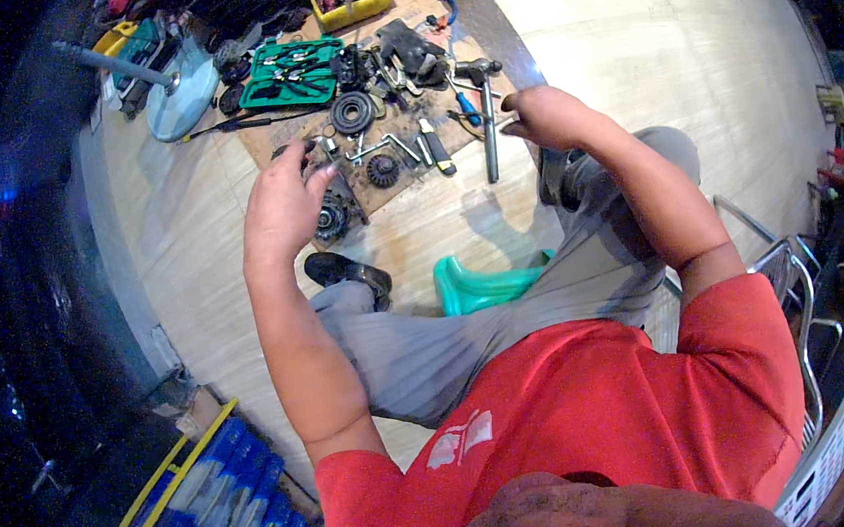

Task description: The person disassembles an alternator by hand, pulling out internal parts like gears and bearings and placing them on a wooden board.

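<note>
My left hand (279, 204) hovers at the left edge of a cardboard sheet (401, 193), thumb apart from its fingers, beside a dark round metal part (331, 217). I see nothing held in it. Over the sheet's right side, my right hand (552, 118) has its thumb and fingertips apart, close to a hammer (491, 147) that lies lengthwise. Left of the hammer are a blue-handled screwdriver (469, 109) and pliers (464, 119). Between my hands lie a toothed gear (383, 171), a black ring-shaped part (352, 113), a bent metal wrench (387, 146) and a black-and-yellow-handled tool (438, 150).
A green tool case (292, 74) lies open behind the parts, with a yellow tray (355, 4) farther back. A blue round stand base (181, 92) is at left. Green boots (484, 284) lie near my legs. A yellow-framed rack (165, 477) stands lower left, a metal chair (797, 301) at right.
</note>
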The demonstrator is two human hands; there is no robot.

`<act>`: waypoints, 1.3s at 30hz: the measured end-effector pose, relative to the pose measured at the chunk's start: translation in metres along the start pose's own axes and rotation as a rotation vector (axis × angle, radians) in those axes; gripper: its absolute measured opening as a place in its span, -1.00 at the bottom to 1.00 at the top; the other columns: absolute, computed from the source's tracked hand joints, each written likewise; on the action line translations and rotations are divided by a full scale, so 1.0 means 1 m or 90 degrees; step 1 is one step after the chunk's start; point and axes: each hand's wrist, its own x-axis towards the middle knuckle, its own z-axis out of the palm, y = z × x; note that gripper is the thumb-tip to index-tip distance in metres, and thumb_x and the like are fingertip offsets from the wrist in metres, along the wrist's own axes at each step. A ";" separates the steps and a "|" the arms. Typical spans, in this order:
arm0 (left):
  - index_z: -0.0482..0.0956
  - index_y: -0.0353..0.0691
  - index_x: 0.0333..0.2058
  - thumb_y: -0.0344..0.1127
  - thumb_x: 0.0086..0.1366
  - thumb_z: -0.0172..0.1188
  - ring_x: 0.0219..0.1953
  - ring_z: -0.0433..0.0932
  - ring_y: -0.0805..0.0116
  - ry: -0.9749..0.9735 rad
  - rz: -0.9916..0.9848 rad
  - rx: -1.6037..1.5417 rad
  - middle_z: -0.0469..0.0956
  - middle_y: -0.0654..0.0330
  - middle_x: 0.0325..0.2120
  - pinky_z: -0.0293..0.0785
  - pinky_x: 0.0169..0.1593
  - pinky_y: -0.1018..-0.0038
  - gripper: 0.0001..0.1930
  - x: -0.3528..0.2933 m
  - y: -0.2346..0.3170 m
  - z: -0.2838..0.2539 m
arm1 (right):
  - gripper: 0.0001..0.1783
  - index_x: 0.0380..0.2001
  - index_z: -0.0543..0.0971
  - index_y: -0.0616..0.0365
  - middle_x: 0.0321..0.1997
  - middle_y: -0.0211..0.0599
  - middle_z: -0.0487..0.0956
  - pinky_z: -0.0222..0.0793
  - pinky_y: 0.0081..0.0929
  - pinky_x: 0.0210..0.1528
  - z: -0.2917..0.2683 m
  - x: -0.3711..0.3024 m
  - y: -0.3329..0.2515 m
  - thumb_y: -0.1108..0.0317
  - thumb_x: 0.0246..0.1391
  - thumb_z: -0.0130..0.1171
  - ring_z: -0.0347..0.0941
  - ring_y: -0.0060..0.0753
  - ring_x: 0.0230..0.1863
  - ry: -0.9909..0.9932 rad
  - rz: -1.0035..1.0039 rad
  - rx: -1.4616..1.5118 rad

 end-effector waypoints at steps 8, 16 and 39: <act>0.46 -0.29 -0.05 -0.28 0.18 0.20 -0.20 0.57 -0.02 0.003 0.030 0.052 0.57 -0.10 -0.24 0.45 -0.11 0.25 -0.62 0.007 0.004 0.019 | -0.62 -0.20 0.52 0.23 -0.24 0.05 0.56 0.38 -0.10 -0.10 0.040 0.013 -0.008 0.15 0.01 0.20 0.48 0.09 -0.14 -0.136 -0.147 -0.012; 0.46 -0.30 -0.07 -0.30 0.18 0.19 -0.24 0.58 0.02 0.002 0.059 0.047 0.57 -0.10 -0.25 0.46 -0.14 0.25 -0.65 0.020 0.005 0.019 | -0.64 -0.22 0.53 0.21 -0.25 0.03 0.56 0.38 -0.09 -0.11 0.034 0.013 -0.001 0.18 -0.01 0.22 0.48 0.08 -0.14 -0.120 -0.129 0.018; 0.48 -0.26 -0.09 -0.24 0.19 0.21 -0.26 0.58 0.02 0.005 0.038 0.029 0.59 -0.07 -0.31 0.46 -0.17 0.25 -0.65 0.022 0.001 0.014 | -0.60 -0.14 0.48 0.22 -0.25 0.01 0.56 0.38 -0.10 -0.11 0.032 0.020 -0.013 0.19 0.00 0.21 0.49 0.07 -0.16 -0.130 -0.172 0.007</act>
